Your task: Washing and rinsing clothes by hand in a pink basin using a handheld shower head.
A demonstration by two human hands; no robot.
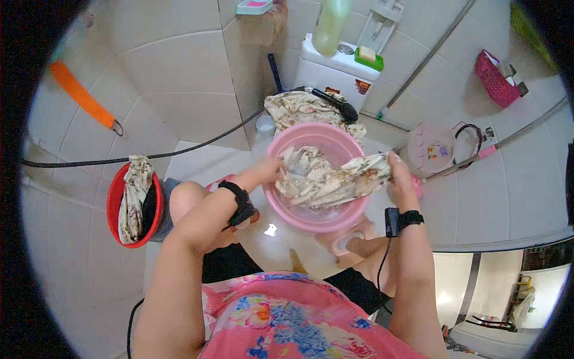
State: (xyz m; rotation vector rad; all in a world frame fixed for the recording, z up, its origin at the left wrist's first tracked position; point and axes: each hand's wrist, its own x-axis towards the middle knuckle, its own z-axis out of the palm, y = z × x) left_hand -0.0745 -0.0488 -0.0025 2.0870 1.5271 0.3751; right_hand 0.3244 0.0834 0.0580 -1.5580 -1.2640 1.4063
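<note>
A pink basin (pixel 277 206) with sudsy water in it stands on the floor in front of me. Across it stretches a cream floral cloth (pixel 347 182), partly bunched inside the basin and lifted toward the right rim. My right hand (pixel 399 173) is closed around the raised end of that cloth, just beyond the basin's right rim. At the left rim my left hand (pixel 270 171) grips the bunched part, its fingers curled in; some of them are hidden by the fabric.
More floral cloth (pixel 305 110) lies behind the basin, with a black shower head (pixel 342 107) on it. A red bucket (pixel 112 209) holding fabric stands at left. A white toilet tank (pixel 311 69) carries a bottle (pixel 330 27) and soap (pixel 366 54). A black hose (pixel 197 147) crosses left.
</note>
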